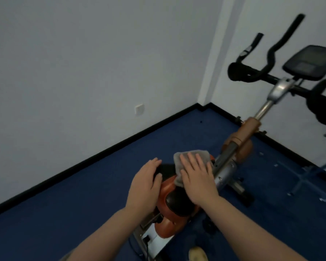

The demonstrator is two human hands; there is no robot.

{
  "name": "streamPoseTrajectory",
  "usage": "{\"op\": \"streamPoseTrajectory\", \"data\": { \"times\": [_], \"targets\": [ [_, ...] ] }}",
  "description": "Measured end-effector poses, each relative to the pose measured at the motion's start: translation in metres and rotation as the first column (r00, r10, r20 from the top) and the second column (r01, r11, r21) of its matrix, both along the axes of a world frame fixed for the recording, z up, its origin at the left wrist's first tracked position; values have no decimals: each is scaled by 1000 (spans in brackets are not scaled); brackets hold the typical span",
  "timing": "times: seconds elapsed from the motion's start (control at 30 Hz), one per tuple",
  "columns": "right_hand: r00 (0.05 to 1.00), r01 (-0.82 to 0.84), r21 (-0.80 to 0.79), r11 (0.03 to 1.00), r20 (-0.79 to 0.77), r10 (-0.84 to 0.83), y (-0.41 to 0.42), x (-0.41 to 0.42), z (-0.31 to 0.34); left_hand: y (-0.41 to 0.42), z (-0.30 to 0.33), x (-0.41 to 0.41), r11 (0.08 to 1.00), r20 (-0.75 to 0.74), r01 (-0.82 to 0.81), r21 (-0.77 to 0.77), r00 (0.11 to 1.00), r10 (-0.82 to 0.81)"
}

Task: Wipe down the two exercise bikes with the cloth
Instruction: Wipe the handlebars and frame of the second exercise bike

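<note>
- At lower centre of the frame, the right hand [196,178] presses the grey cloth [188,162] flat, fingers straight, onto the orange housing [167,189] of an exercise bike [239,144].
- The left hand [146,182] rests with relaxed fingers against the housing's side, steadying it.
- Handlebars [252,72] and console [309,63], upper right, apparently await wiping; no second bike is visible.

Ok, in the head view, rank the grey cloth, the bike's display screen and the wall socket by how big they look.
1. display screen, largest
2. cloth, though the right hand pressed flat on it hides part, so these two are unsure
3. wall socket, clearly smallest, but it is also farther away
</note>
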State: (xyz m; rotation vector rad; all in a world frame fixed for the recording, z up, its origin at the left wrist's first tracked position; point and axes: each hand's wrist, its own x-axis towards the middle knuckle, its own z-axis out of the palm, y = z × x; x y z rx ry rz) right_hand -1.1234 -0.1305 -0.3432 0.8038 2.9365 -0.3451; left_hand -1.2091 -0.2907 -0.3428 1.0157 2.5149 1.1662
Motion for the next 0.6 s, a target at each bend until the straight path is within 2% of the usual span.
{"op": "streamPoseTrajectory", "data": {
  "times": [0.1, 0.23, 0.33, 0.4, 0.47, 0.53, 0.6],
  "targets": [
    [998, 68, -44, 997, -4, -68, -33, 1, 0, 16, -3, -4, 992, -34, 111, -63, 993, -113],
    [989, 83, 18, 996, -125, -80, -101, 32, -4, 18, -13, -8, 992, -69, 107, -63, 991, -112],
    [986, 111, -68, 991, -120, -119, -118, 45, -8, 18, -18, -10, 983, -118, 131, -125, 982, -146],
    [973, 137, -111, 984, -173, -155, -105, 40, -14, 16, -17, -11, 976, -144, 151, -154, 974, -173],
    [919, 279, -289, 916, -194, -342, -86, 26, -15, 16, -16, -12, 971, -177, 163, -173, 965, -194],
    [804, 440, -462, 770, -179, -567, -73, 13, -8, 16, -16, -12, 966, -236, 143, -218, 952, -194],
    [723, 501, -541, 676, -167, -670, -75, 10, -3, 20, -14, -11, 954, -281, 99, -282, 942, -181]
  ]
}}
